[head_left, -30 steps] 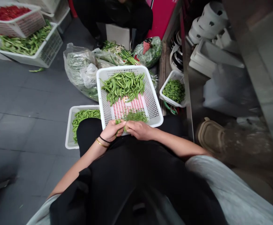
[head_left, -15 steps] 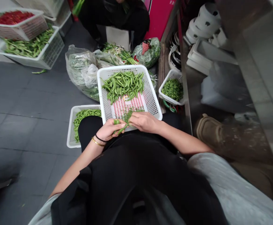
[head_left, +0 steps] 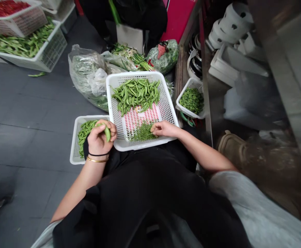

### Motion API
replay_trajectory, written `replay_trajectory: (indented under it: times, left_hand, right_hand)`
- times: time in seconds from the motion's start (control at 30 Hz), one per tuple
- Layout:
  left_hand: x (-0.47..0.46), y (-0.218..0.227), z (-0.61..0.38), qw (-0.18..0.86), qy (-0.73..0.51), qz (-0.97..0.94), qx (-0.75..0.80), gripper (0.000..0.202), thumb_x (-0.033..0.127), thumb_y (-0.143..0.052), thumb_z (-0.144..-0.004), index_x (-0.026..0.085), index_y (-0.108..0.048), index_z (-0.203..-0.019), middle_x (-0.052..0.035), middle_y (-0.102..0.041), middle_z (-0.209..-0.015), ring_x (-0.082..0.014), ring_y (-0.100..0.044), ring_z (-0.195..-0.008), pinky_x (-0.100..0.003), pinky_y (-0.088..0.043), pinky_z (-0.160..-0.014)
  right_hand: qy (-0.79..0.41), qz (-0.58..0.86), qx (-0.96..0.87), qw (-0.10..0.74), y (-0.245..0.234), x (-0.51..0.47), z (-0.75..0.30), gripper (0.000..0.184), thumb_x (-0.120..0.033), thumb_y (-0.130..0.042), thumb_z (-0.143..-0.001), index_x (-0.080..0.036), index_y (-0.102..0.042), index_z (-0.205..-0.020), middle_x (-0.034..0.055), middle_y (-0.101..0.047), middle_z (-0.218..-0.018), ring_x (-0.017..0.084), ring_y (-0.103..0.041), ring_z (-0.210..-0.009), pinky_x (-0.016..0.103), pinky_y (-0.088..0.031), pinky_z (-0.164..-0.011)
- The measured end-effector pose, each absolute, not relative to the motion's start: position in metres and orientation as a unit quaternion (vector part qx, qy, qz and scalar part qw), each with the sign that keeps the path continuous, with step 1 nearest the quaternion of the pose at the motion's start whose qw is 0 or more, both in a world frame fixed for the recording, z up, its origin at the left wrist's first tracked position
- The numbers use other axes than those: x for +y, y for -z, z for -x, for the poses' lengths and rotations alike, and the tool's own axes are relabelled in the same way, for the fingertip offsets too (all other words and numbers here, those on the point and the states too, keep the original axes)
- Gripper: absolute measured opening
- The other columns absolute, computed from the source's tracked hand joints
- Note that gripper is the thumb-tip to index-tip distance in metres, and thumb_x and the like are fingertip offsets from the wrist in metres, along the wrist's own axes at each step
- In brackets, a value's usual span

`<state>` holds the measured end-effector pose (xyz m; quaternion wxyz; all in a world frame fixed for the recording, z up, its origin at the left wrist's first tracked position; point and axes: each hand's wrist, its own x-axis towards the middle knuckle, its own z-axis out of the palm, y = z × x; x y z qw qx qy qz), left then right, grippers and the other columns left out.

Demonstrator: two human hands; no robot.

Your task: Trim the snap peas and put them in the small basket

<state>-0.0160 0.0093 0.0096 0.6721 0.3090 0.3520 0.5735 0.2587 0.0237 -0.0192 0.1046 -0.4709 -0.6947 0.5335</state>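
My left hand [head_left: 98, 139] is closed around a green pea pod [head_left: 107, 134], raised between the two baskets at the left rim of the white basket on my lap [head_left: 172, 113]. Beneath and behind that hand, a smaller white basket [head_left: 74, 146] on the left contains more pea pods [head_left: 84, 134]. My right hand [head_left: 165, 128] has its fingers pinched together over the lap basket's near right corner, beside a small heap of thin green trimmings [head_left: 143, 132]. Whether those fingers hold a scrap is hidden. At the lap basket's far end lies a pile of pea pods [head_left: 137, 93].
Bags of greens [head_left: 88, 69] and loose scallions [head_left: 140, 62] lie beyond the basket, before a seated person in dark clothes [head_left: 150, 20]. A basket of leafy greens [head_left: 191, 100] stands right, beside a metal shelf holding white containers [head_left: 225, 62]. Stacked vegetable baskets [head_left: 40, 60] are at far left.
My left hand has moved left and up, away from my right hand, with a pod in it. My right hand has shifted slightly right. The view has turned a little.
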Motion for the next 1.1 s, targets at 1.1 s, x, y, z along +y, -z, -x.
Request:
replay_trajectory:
  times: [1.1]
  left_hand:
    - [-0.015,0.003,-0.009,0.783,-0.395,-0.294,0.381,0.026,0.022,-0.077,-0.065,0.011,-0.06,-0.081,-0.0017,-0.061,-0.063,-0.0011,-0.035,-0.036,-0.014,-0.024,-0.033]
  right_hand:
    - [-0.322,0.39,-0.787,0.353,-0.013,-0.007,-0.204,0.012,-0.027,-0.056,-0.085,-0.016,-0.059,-0.087,0.0023,-0.059,-0.079,0.01,-0.055,-0.067,0.022,-0.045,-0.06]
